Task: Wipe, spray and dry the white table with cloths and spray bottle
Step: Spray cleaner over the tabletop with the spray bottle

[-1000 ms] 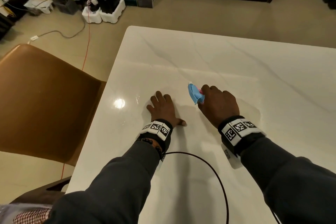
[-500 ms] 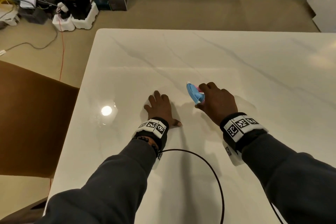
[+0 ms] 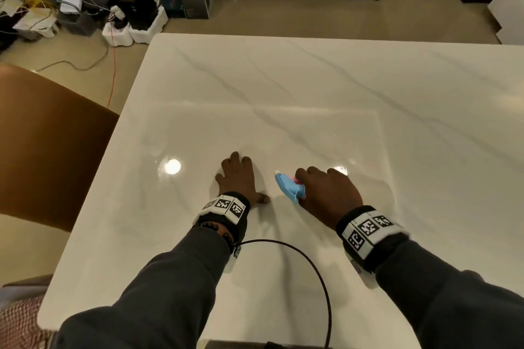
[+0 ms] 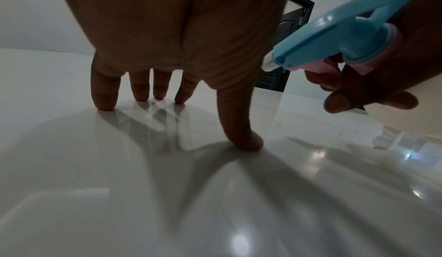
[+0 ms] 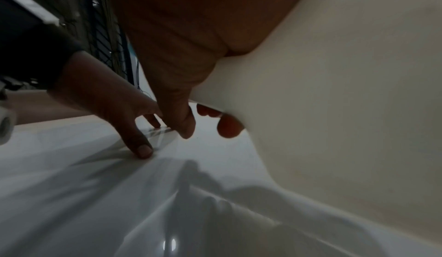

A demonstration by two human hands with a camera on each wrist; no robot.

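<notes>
Shifted slightly nearer along the white table [image 3: 312,88]: right hand [image 3: 329,195] with the spray bottle [image 3: 289,187], now closer beside the left hand [image 3: 238,178].

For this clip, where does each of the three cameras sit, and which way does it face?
Head: worn high, looking forward and down at the table; shows both sleeves, left hand and right hand.
Left wrist: under the wrist, looking along the palm at fingertips touching the table; own palm fills the top.
Right wrist: under the wrist, looking leftward past the bottle; own palm shows.
Shared: both wrist views show the bottle and the other hand.
</notes>
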